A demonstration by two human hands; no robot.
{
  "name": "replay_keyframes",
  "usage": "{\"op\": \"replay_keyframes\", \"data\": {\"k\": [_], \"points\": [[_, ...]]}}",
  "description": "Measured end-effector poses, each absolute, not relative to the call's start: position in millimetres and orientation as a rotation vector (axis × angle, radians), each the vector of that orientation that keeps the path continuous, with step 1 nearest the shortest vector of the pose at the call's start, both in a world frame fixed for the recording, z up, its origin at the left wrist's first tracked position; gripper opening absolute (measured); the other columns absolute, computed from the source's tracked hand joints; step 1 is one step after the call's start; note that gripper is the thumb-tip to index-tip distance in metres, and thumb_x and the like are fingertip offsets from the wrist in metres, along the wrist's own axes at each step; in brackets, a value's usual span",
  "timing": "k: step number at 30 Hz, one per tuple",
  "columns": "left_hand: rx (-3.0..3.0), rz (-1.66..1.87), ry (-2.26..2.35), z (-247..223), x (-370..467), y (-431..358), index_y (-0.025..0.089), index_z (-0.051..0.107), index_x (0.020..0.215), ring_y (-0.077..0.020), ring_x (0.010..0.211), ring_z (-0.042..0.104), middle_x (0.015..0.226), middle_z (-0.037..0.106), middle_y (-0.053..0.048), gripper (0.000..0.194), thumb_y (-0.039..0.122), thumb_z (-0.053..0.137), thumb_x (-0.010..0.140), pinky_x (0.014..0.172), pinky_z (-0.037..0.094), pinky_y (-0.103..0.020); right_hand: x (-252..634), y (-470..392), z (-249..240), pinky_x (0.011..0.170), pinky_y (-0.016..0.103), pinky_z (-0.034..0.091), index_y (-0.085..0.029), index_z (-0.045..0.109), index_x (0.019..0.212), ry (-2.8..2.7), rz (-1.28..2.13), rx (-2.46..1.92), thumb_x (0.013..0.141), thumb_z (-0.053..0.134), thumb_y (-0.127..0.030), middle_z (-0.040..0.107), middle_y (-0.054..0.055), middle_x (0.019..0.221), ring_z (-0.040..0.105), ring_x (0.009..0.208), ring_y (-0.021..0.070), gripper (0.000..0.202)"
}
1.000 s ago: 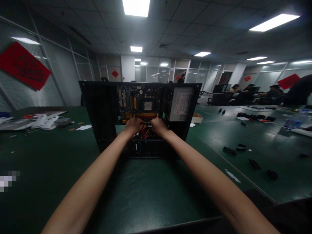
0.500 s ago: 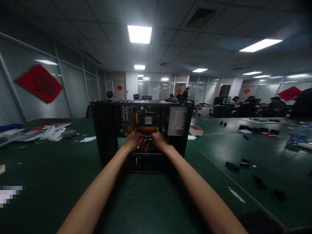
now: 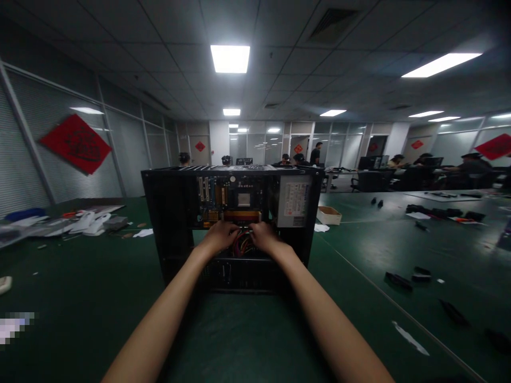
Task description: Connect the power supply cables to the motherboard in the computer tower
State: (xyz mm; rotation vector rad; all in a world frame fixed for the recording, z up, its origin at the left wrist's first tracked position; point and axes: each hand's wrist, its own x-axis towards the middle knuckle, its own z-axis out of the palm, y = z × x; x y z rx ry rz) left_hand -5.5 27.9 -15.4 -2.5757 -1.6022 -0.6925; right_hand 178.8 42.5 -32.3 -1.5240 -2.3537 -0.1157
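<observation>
An open black computer case (image 3: 165, 223) stands upright on the green table, its inside facing me. Both hands reach into it, just under the red and yellow memory slots (image 3: 241, 216) of the motherboard (image 3: 255, 186). My left hand (image 3: 219, 236) is at the left end of the slots, fingers curled and pointing inward. Opposite it, my right hand (image 3: 264, 237) is closed in a similar way, with a small gap between the two. Whatever the fingertips grip is too small and dark to make out. Coloured cables (image 3: 241, 246) hang behind and between the hands. The silver power supply (image 3: 294, 198) sits at the upper right.
A small open box (image 3: 329, 216) stands right of the case. White plastic bags (image 3: 91, 221) and papers lie at the left. Several black parts (image 3: 399, 280) and a white strip (image 3: 410, 338) are scattered on the right. People sit at desks in the background.
Both hands have come down slightly from the memory slots, showing more of them, and the right hand is nearer the left. The view has turned a little to the left.
</observation>
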Motion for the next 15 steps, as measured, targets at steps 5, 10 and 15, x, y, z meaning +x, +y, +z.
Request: {"op": "replay_keyframes", "data": {"k": [5,10,15], "points": [[-2.632,-0.694,-1.473,-19,-10,29,0.024,0.075,0.106,-0.0229,0.100,0.069,0.104,0.076,-0.005,0.031,0.033,0.049,0.094,0.084,0.048,-0.029,180,35,-28,0.086,0.028,0.046,-0.014,0.066,0.120,-2.340,-0.103,-1.529,0.095,0.050,-0.023,0.069,0.016,0.116,0.065,0.109,0.0247,0.031],[-2.634,-0.667,-1.433,-18,-11,25,0.025,0.074,0.106,-0.0240,0.101,0.069,0.104,0.076,-0.005,0.030,0.034,0.048,0.094,0.085,0.048,-0.030,179,24,-24,0.083,0.029,0.047,-0.012,0.066,0.118,-2.359,-0.073,-1.524,0.095,0.054,-0.026,0.070,0.017,0.112,0.066,0.106,0.0262,0.029],[-2.562,-0.610,-1.448,-15,-13,21,0.025,0.073,0.110,-0.0280,0.101,0.068,0.106,0.075,-0.007,0.032,0.036,0.047,0.094,0.084,0.048,-0.033,171,-8,4,0.074,0.029,0.047,-0.013,0.072,0.095,-2.344,-0.145,-1.290,0.095,0.051,-0.022,0.074,0.015,0.094,0.071,0.090,0.0251,0.023]]}}
